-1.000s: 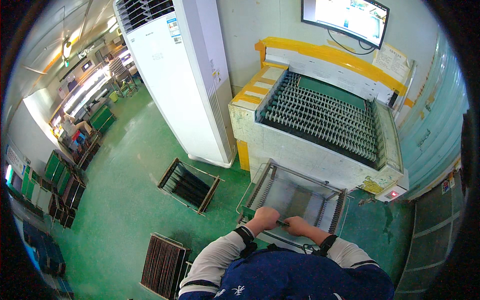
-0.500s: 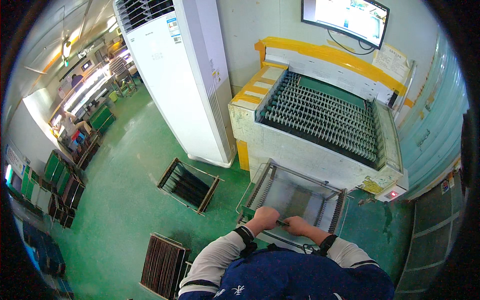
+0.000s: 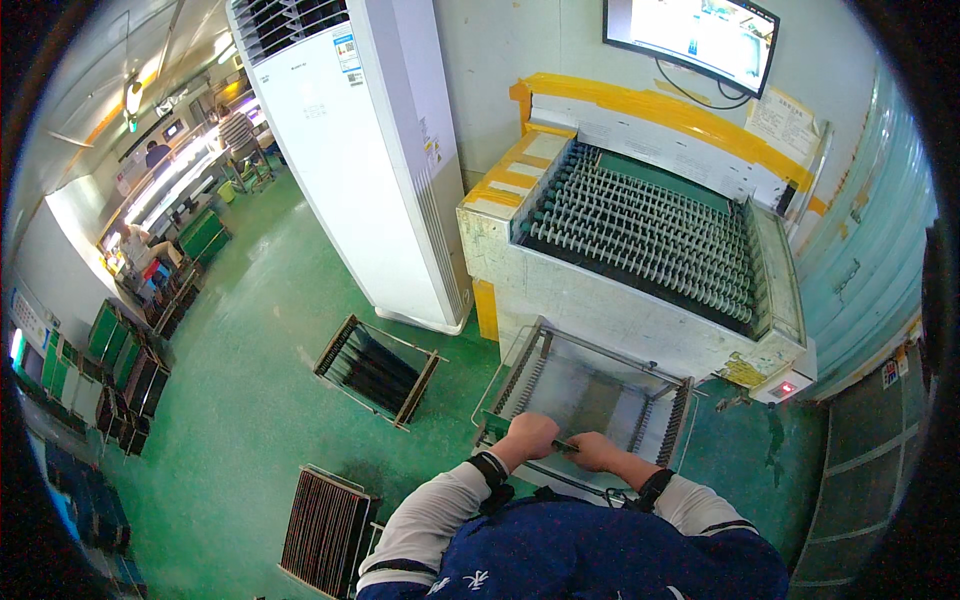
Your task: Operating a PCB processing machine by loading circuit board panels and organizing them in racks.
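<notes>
My left hand [image 3: 532,437] and my right hand [image 3: 597,452] are close together over the near side of a metal rack [image 3: 615,362]. Both are closed on a thin green board [image 3: 494,424], seen nearly edge-on. One end of it sticks out left of my left hand, and a short dark stretch shows between the hands; the rest is hidden by my fingers. Coiled springs line the rack's left and right sides, with a greyish sheet-like surface [image 3: 580,395] between them.
Beyond the rack stands a roller conveyor machine [image 3: 640,235], under a wall screen [image 3: 690,35]. A tall white air conditioner [image 3: 350,150] is left of it. Two more racks, one holding dark panels [image 3: 375,370] and one tightly filled [image 3: 325,530], sit on the green floor. People work far left.
</notes>
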Available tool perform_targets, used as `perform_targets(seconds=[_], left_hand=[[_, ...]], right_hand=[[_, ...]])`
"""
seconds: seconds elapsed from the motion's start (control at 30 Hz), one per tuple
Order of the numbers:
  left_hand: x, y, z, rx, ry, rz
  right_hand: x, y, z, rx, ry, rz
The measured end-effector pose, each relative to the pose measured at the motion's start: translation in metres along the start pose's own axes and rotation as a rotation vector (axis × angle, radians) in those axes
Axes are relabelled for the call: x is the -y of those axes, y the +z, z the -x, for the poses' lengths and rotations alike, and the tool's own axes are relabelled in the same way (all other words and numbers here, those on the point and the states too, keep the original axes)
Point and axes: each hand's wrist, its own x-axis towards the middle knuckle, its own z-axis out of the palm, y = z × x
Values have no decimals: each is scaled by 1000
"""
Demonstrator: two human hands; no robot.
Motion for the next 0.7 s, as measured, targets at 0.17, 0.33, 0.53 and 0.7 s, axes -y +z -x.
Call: perform_targets(seconds=[0.17, 0.33, 0.53, 0.7], left_hand=[[1, 2, -1, 1, 8, -3], [-5, -12, 6, 10, -18, 7], [-5, -10, 5, 14, -26, 9], [-5, -11, 5, 30, -27, 2]], right_hand=[[-1, 1, -2, 2, 7, 17], [-4, 3, -2, -23, -16, 5], [0, -1, 0, -4, -6, 11], [-3, 1, -2, 2, -4, 21]])
